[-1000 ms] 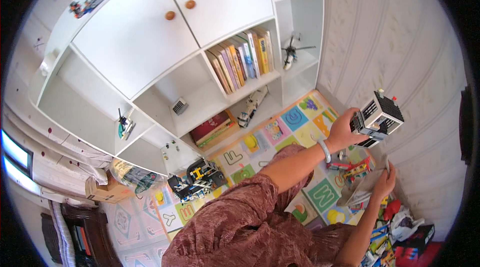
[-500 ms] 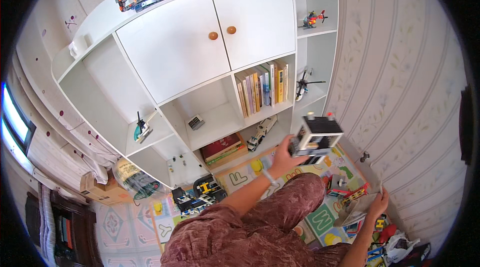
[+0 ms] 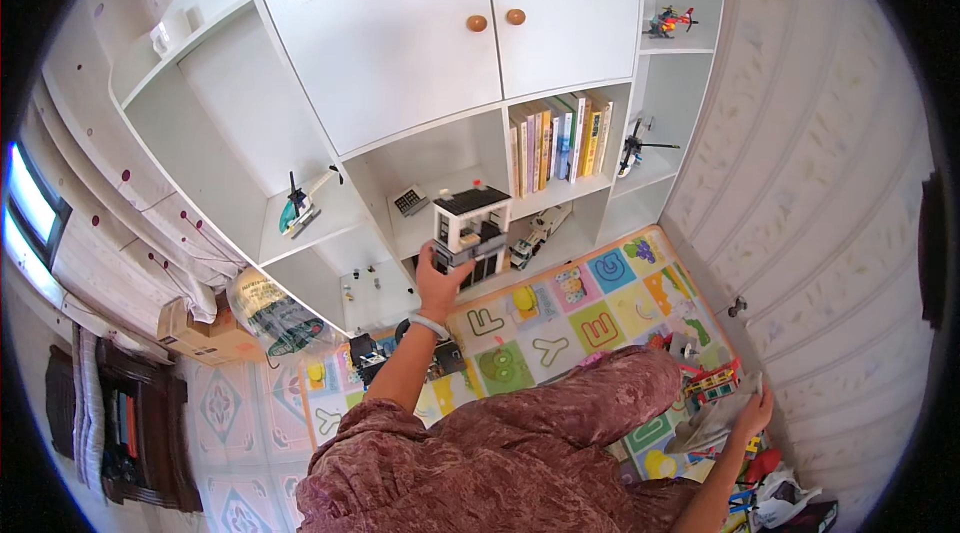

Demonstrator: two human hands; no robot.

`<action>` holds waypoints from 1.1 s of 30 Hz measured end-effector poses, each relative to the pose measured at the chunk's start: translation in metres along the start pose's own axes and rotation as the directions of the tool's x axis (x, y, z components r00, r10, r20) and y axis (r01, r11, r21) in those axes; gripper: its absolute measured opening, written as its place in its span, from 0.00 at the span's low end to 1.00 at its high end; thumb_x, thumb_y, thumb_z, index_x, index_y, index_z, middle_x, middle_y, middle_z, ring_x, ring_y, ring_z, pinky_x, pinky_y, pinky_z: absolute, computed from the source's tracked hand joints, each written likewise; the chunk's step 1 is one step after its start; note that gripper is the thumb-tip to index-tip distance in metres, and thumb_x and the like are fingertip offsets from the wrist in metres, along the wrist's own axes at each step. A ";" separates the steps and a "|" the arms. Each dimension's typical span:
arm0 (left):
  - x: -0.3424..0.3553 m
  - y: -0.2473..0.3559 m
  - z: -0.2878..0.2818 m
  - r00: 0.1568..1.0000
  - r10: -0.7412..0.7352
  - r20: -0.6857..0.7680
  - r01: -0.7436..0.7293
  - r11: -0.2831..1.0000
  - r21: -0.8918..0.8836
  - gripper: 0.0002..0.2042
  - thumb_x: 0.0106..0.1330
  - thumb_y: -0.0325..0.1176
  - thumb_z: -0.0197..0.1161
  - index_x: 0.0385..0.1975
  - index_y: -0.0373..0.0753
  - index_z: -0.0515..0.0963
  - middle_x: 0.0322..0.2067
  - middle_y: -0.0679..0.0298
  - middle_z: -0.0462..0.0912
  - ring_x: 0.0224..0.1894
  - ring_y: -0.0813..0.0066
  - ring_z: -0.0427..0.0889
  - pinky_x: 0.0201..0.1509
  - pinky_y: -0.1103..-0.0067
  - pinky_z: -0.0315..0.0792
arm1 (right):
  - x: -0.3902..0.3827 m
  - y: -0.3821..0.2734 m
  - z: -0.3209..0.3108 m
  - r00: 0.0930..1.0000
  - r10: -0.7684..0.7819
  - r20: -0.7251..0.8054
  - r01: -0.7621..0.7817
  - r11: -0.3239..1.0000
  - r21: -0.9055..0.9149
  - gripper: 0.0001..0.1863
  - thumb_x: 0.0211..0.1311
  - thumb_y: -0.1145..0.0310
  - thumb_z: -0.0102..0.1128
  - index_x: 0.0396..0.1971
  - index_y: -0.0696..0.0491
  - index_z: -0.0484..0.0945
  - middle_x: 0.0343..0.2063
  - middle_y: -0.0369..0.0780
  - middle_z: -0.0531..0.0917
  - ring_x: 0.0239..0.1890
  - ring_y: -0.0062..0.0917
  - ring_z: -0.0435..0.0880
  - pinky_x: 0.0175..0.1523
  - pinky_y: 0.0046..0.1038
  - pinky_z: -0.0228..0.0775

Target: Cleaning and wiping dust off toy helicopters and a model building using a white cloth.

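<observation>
Wrapped around the lower side of a toy-brick building is my left hand. The building is white and grey with a black roof and a small red piece on top. It is upright, in front of the cabinet's middle compartments. Low on the right, my right hand is closed on a greyish cloth, which hangs over the toys on the floor. Beside the cloth lies a red and yellow toy-brick vehicle.
The white cabinet holds books, a grey brick piece, a white toy vehicle and toy helicopters. A dark toy vehicle stands on the letter play mat. A white plastic bag lies lower right.
My left hand has carried the toy-brick building leftward, to the front of the cabinet's middle compartments. My right hand keeps its hold on the cloth. The whole view has shifted slightly.
</observation>
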State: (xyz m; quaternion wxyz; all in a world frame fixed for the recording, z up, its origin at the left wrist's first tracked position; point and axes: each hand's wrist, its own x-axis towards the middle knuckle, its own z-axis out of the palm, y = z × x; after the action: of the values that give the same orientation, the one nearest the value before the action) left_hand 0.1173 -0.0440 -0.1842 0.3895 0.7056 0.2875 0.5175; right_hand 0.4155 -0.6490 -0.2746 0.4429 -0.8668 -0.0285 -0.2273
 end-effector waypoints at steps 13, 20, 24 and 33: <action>0.092 -0.048 0.019 0.977 -0.138 -0.165 0.116 0.984 -0.137 0.33 0.45 0.35 0.78 0.51 0.30 0.68 0.44 0.57 0.78 0.46 0.70 0.76 0.50 0.75 0.70 | -0.004 0.050 0.018 0.996 0.020 -0.088 -0.029 0.994 -0.103 0.16 0.54 0.74 0.46 0.40 0.59 0.78 0.33 0.47 0.81 0.36 0.40 0.79 0.46 0.36 0.69; 0.112 -0.024 0.026 0.965 -0.146 -0.216 0.107 0.978 -0.181 0.32 0.43 0.32 0.77 0.49 0.31 0.70 0.41 0.59 0.80 0.41 0.69 0.78 0.48 0.75 0.72 | -0.010 -0.002 0.012 0.974 0.220 0.052 -0.215 0.973 -0.087 0.16 0.55 0.74 0.47 0.43 0.59 0.78 0.37 0.48 0.81 0.40 0.44 0.80 0.47 0.40 0.68; 0.121 -0.027 0.037 0.966 -0.137 -0.218 0.104 0.982 -0.155 0.30 0.42 0.31 0.77 0.48 0.32 0.71 0.40 0.58 0.80 0.41 0.69 0.79 0.47 0.75 0.72 | -0.013 0.020 0.009 0.989 0.135 0.053 -0.129 0.986 -0.109 0.17 0.55 0.75 0.47 0.44 0.61 0.78 0.40 0.49 0.82 0.44 0.44 0.80 0.52 0.38 0.69; 0.133 -0.053 0.045 0.980 -0.146 -0.139 0.120 0.976 -0.181 0.31 0.42 0.31 0.77 0.47 0.31 0.71 0.41 0.57 0.81 0.41 0.68 0.79 0.48 0.76 0.72 | -0.020 -0.011 0.004 0.973 0.223 0.063 -0.218 0.973 -0.074 0.18 0.54 0.76 0.47 0.44 0.61 0.79 0.43 0.49 0.82 0.47 0.42 0.80 0.55 0.39 0.68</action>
State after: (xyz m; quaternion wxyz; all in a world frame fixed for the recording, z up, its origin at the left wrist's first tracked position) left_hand 0.1996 0.0804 -0.1685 0.4597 0.6073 0.3171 0.5651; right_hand 0.3959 -0.6360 -0.2768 0.4352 -0.8863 0.0600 -0.1467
